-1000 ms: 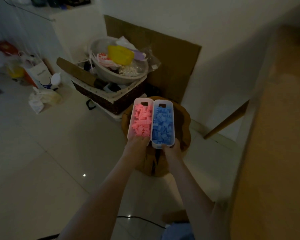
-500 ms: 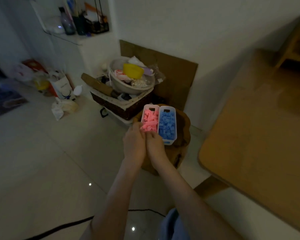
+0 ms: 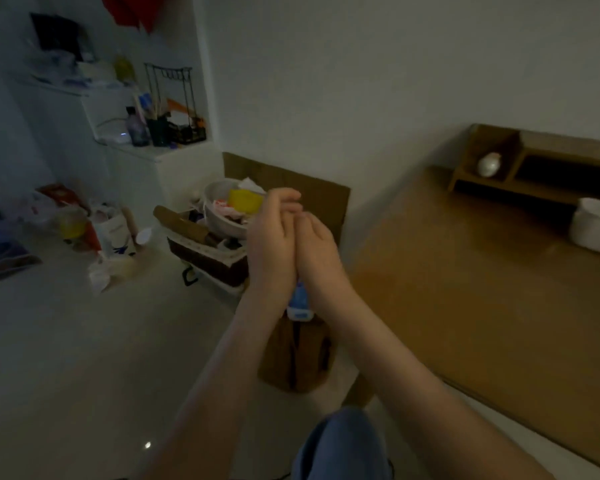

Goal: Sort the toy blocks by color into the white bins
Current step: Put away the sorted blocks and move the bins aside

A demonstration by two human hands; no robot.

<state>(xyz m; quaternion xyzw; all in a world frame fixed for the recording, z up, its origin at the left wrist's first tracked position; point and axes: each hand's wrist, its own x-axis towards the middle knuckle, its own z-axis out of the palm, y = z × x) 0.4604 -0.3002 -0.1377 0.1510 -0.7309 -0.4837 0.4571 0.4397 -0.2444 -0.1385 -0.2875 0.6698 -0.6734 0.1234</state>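
Observation:
My left hand (image 3: 274,240) and my right hand (image 3: 321,252) are lifted in front of me, side by side and touching, backs toward the camera. Their fingers are loosely bent and I see nothing held in either. They cover nearly all of the two white bins. Only the near end of the bin with blue blocks (image 3: 299,304) shows between my wrists. The bin with pink blocks is hidden. Both bins sit on a round wooden stool (image 3: 293,358) below my hands.
A wooden table (image 3: 482,289) fills the right side, with a white container (image 3: 596,225) and a small wooden shelf (image 3: 534,164) at its back. Left of the stool stands a wicker basket (image 3: 205,254) piled with a bowl and clutter. Bags lie on the pale floor (image 3: 84,358).
My hands left the bin ends, came together and rose in front of the bins, hiding them. The view tilted up and right, showing more of the table and the wall shelf.

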